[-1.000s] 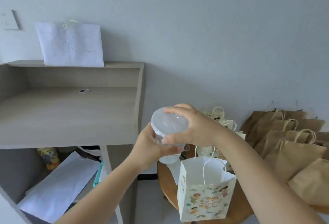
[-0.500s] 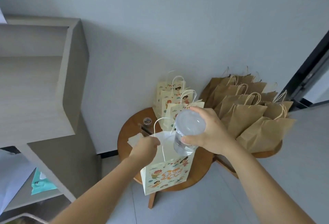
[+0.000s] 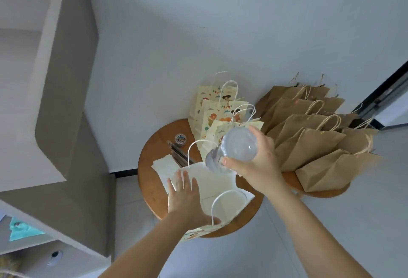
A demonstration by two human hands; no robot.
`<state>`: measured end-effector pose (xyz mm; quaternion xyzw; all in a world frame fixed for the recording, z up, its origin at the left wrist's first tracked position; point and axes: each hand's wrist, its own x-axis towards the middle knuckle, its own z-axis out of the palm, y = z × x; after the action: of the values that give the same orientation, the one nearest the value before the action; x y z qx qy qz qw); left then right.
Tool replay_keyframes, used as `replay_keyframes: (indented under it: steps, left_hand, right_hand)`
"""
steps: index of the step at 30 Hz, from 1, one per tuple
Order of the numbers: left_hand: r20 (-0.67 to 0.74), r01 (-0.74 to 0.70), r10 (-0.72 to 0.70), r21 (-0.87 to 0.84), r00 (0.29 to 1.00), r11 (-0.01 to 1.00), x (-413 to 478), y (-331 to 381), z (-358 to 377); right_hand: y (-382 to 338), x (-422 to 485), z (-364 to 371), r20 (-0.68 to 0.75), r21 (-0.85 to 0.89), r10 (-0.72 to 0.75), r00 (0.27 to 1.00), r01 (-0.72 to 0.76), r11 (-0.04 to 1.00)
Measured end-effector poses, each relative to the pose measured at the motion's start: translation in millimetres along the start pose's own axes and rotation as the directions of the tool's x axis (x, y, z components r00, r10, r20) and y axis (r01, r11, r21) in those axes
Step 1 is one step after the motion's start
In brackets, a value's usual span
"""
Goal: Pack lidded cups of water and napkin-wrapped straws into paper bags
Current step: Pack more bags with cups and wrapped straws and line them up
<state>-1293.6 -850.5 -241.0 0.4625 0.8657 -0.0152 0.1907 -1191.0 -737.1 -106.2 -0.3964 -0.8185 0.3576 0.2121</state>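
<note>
Gripping the lidded cup (image 3: 237, 148), right hand (image 3: 259, 163) hovers over the open bag (image 3: 212, 186)

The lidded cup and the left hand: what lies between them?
Head view: only the white inside of the open paper bag, between left hand and lidded cup.

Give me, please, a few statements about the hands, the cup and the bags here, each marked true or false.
1. The right hand holds the lidded cup above the open printed bag. True.
2. The left hand grips the bag's handle. False: its fingers are straight and spread at the bag's mouth.
3. The cup has no lid. False: a clear lid covers it.
4. The other printed bags stand behind the open one, nearer the wall. True.
</note>
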Motion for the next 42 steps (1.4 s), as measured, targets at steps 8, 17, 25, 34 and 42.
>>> replay_keyframes:
  steps: [8, 17, 25, 34, 42]
  left_hand:
    - [0.028, -0.058, 0.06, -0.075, 0.998, 0.995, 4.0, -20.7, -2.5]
    - [-0.017, -0.148, 0.147, -0.039, 0.989, 0.988, -3.0, -35.0, 4.1]
    - [-0.03, -0.037, 0.035, -0.066, 0.999, 0.997, -7.6, -25.3, 7.2]
    - [-0.105, -0.003, -0.008, -0.112, 0.994, 0.994, 1.5, -14.0, 5.1]
    - [-0.409, 0.13, -0.374, -0.512, 0.832, 0.849, 0.5, -7.1, -8.7]
  right_hand:
    - [61.3, -1.1, 62.9, 0.444, -0.513, 0.043, 0.895, 0.215, 0.831]
    - [107.9, 24.6, 113.1, 0.761, -0.635, 0.222, 0.61, 0.629, 0.448]
    - [147.1, 32.2, 155.4, 0.808, -0.586, 0.258, 0.53, 0.671, 0.454]
    - [127.9, 57.7, 135.9, 0.864, -0.447, 0.106, 0.492, 0.653, 0.611]
    - [85.0, 79.6, 63.7, 0.477, 0.029, -0.477, 0.738, 0.529, 0.848]
